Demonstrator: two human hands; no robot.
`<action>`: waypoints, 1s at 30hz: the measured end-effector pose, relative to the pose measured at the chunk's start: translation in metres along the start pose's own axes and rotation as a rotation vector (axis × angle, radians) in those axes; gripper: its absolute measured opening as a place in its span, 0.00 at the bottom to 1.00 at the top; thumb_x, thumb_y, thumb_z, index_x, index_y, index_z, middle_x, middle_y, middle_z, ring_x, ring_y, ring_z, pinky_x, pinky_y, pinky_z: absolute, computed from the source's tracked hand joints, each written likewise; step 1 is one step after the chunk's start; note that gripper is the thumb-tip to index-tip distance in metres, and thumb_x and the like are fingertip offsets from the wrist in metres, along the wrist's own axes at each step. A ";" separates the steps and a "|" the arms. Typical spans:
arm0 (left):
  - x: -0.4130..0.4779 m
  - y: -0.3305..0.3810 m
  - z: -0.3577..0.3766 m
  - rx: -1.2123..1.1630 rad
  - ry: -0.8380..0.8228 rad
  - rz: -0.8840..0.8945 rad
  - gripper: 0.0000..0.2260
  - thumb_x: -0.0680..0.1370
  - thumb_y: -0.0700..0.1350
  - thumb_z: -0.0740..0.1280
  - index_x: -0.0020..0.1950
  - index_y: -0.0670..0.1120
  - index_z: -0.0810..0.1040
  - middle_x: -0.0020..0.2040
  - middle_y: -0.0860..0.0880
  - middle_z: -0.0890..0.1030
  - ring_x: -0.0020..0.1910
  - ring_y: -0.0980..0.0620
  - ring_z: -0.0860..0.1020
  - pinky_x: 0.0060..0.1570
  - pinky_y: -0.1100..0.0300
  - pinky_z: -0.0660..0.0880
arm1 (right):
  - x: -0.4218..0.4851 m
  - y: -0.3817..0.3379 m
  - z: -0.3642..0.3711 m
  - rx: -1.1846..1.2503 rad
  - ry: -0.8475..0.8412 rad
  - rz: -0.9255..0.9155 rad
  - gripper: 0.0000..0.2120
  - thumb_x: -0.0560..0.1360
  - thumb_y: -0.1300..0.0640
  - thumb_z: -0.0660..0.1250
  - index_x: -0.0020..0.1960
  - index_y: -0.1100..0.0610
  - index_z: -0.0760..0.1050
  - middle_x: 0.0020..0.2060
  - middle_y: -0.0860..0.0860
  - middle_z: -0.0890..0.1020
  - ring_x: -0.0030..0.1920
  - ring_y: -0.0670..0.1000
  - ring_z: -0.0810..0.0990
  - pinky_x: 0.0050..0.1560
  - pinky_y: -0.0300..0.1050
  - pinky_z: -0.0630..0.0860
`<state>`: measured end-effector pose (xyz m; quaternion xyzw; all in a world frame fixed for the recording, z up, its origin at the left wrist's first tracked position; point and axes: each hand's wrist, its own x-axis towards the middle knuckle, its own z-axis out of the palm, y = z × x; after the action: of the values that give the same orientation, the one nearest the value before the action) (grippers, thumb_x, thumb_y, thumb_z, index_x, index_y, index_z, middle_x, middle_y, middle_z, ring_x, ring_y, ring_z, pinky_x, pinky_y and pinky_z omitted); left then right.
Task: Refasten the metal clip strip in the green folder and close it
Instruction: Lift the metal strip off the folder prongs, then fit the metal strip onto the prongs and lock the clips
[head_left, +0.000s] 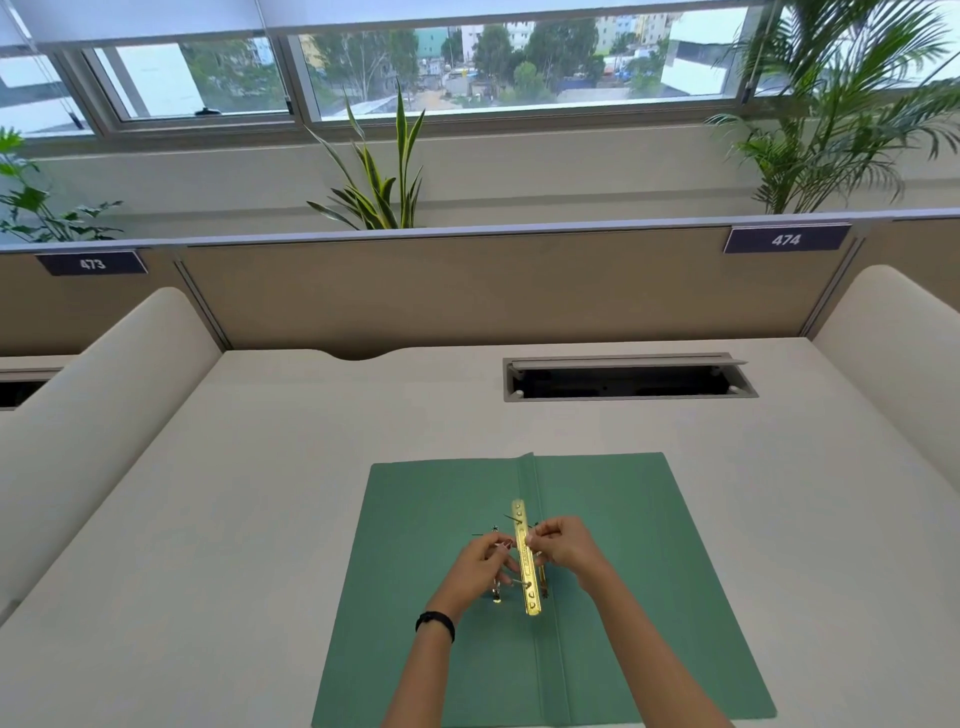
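Folder (441, 519) first: the green folder is laid wide open and flat at the near edge of the tabletop (260, 467), roughly centred, with its spine fold running from the far edge toward the viewer. Both flaps are spread out, left and right of that fold.

Clip strip (525, 558) next: a gold-coloured metal strip is seen lying lengthwise along the spine fold, just to its left, lit bright by the window. Small round holes are made out at its far end and near end. Thin dark prongs or wires are glimpsed poking out beside it, though their exact shape cannot be told.

Left hand (480, 566) now: it is brought in from the left flap side, fingers curled narrow and pinched against the strip's left edge around mid-length. A black band (435, 623) is worn at that wrist. A small shiny piece is spotted just below this hand, near the strip's near end, too small to identify.

Right hand (563, 551): it is set against the strip from the right, fingertips closed on the upper half of the metal. Both hands are thus clamped on the same strip, facing each other across it.

Beyond the folder, an open cable hatch (628, 382) is noted toward the far right of the tabletop.
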<state>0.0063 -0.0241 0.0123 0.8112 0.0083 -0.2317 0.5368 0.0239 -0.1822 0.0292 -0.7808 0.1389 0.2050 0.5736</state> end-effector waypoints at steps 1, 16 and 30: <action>0.001 -0.001 0.002 0.010 0.011 0.002 0.08 0.80 0.41 0.56 0.52 0.49 0.74 0.39 0.52 0.81 0.27 0.63 0.77 0.30 0.69 0.71 | 0.001 0.002 0.000 -0.004 0.001 0.000 0.09 0.70 0.68 0.68 0.34 0.60 0.75 0.30 0.53 0.79 0.22 0.44 0.76 0.26 0.32 0.75; 0.027 -0.001 0.020 0.262 0.015 -0.010 0.04 0.76 0.51 0.64 0.43 0.54 0.72 0.33 0.55 0.77 0.31 0.57 0.76 0.39 0.58 0.74 | 0.011 0.019 -0.002 -0.261 0.166 0.083 0.12 0.68 0.62 0.70 0.28 0.53 0.73 0.25 0.48 0.78 0.21 0.44 0.76 0.39 0.45 0.79; 0.037 0.015 0.022 0.549 -0.032 -0.095 0.12 0.78 0.55 0.57 0.37 0.52 0.70 0.25 0.52 0.74 0.15 0.64 0.70 0.28 0.65 0.69 | 0.018 0.014 -0.001 -0.433 0.178 0.088 0.13 0.71 0.58 0.68 0.29 0.53 0.69 0.28 0.51 0.81 0.31 0.50 0.82 0.46 0.46 0.81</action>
<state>0.0352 -0.0586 0.0042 0.9213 -0.0254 -0.2629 0.2855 0.0341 -0.1873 0.0094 -0.8938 0.1755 0.1852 0.3689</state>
